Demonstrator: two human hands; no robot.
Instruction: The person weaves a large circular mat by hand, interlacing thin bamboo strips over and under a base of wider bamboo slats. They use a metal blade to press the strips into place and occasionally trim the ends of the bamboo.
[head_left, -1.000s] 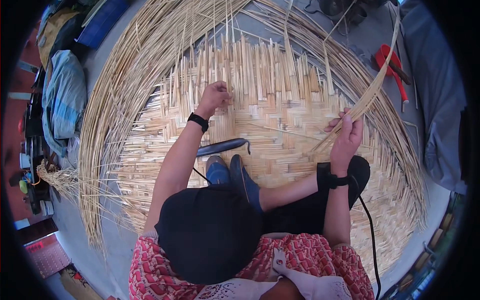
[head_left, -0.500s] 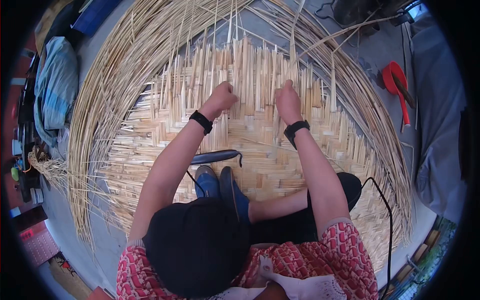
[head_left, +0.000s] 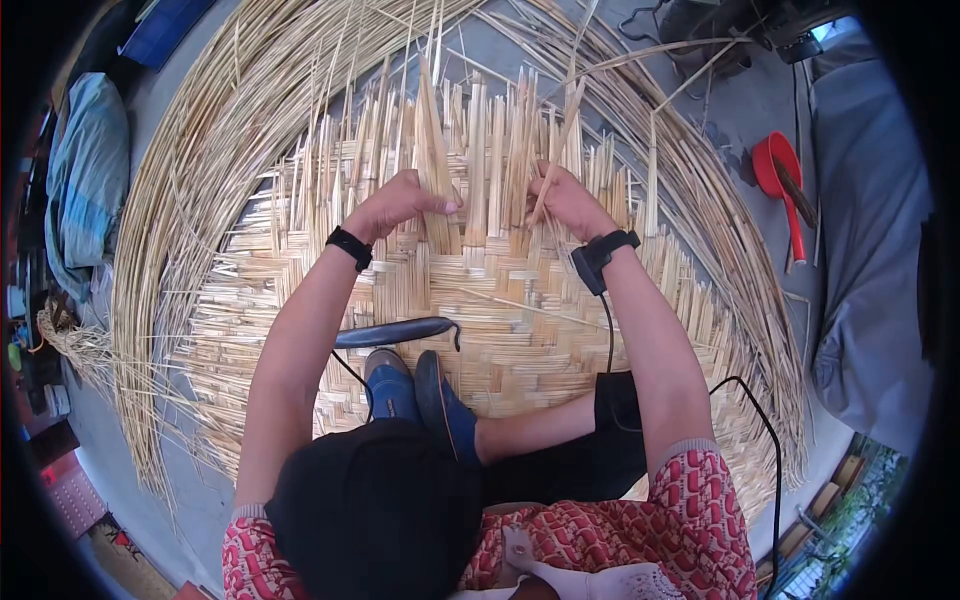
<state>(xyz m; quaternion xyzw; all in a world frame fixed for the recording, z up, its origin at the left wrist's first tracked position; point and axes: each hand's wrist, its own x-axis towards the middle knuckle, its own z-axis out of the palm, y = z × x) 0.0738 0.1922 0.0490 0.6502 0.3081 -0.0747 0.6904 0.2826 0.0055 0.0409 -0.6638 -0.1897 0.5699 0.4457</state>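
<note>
A herringbone-woven mat of split reeds (head_left: 510,345) spreads under me, its loose reed ends standing up along the far edge. My left hand (head_left: 392,207) is closed around a bunch of flat reed strips (head_left: 432,150), thumb across their front. Opposite it, my right hand (head_left: 574,204) has its fingers curled on reed strips (head_left: 548,195) that slant up and away. Some fingertips of both hands are hidden. Between the hands, several upright strips (head_left: 478,165) rise from the weave. A dark curved tool with a hooked end (head_left: 395,332) lies on the mat before my shoes.
Long loose reeds (head_left: 190,190) curve around the mat's left and far sides, with more reeds (head_left: 715,200) on the right. A red dipper (head_left: 777,165) rests on the floor at right. Grey sheeting (head_left: 870,250) lies beyond it. A black cord (head_left: 765,415) hangs near my right arm.
My left hand has shifted left and now grips a bunch of strips raised from the weave. My right hand has turned, pulling slanted strips with it. The view has moved slightly.
</note>
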